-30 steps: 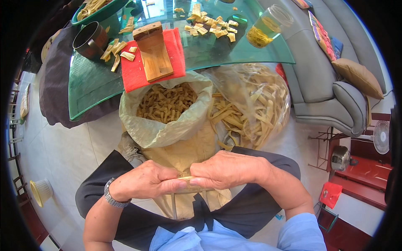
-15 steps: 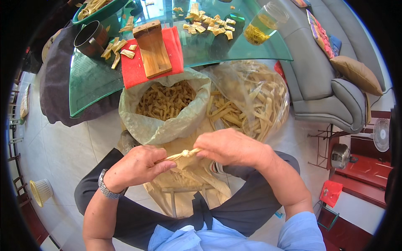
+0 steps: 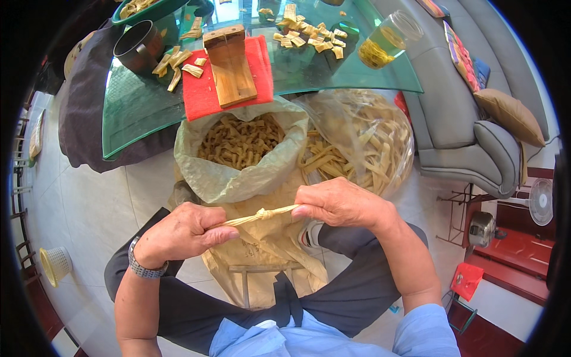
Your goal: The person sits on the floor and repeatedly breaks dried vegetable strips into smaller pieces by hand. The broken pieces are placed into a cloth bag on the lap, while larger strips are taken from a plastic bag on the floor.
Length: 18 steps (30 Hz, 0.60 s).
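Observation:
A pale yellow dried strip (image 3: pixel 264 214) with a knot at its middle is stretched taut above my lap. My left hand (image 3: pixel 193 231), with a metal watch on the wrist, is closed on one end. The other end is pinched by my right hand (image 3: pixel 340 203). Just beyond them stands an open whitish sack (image 3: pixel 205 178) holding many small brown knotted pieces (image 3: pixel 241 143). To its right, a clear plastic bag (image 3: pixel 380 140) is full of long dried strips (image 3: pixel 324 157).
A glass table (image 3: pixel 143 119) carries a wooden block (image 3: pixel 233 77) on red cloth (image 3: pixel 199 98), a dark mug (image 3: pixel 140 47), cut pieces (image 3: pixel 321 43) and a jar of yellowish liquid (image 3: pixel 380 44). At right is a grey sofa (image 3: pixel 446 113); a pale basket (image 3: pixel 56 265) lies at left.
My hands have moved apart, the right one outward and slightly up. More of the strip shows on both sides of the knot, and it is straighter. The view has shifted slightly.

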Each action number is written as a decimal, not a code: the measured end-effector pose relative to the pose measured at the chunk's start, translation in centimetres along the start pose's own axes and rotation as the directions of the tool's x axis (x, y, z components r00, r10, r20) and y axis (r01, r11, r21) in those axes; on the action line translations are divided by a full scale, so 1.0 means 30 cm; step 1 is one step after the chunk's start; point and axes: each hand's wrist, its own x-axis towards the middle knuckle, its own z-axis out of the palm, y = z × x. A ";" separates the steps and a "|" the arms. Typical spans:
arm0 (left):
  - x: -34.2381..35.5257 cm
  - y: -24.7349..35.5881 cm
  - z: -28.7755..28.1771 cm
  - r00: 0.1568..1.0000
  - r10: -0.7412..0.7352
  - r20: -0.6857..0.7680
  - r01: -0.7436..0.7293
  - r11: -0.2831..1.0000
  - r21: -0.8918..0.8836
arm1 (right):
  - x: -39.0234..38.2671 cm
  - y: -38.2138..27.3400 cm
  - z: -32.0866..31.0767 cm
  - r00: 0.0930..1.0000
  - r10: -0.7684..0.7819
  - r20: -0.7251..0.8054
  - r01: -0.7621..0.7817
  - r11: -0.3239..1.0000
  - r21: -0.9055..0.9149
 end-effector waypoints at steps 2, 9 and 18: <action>-0.003 -0.001 -0.003 1.000 0.001 0.009 -0.001 1.000 0.002 | -0.003 -0.001 -0.001 1.000 0.008 0.008 -0.008 1.000 -0.002; -0.016 0.001 -0.012 1.000 -0.003 -0.002 0.003 1.000 -0.011 | -0.011 -0.009 0.006 0.997 0.064 0.035 -0.064 0.998 0.001; 0.051 0.085 0.008 0.999 0.015 0.034 -0.013 0.999 -0.051 | 0.096 -0.058 0.138 0.914 -0.316 -0.255 0.284 0.946 -0.156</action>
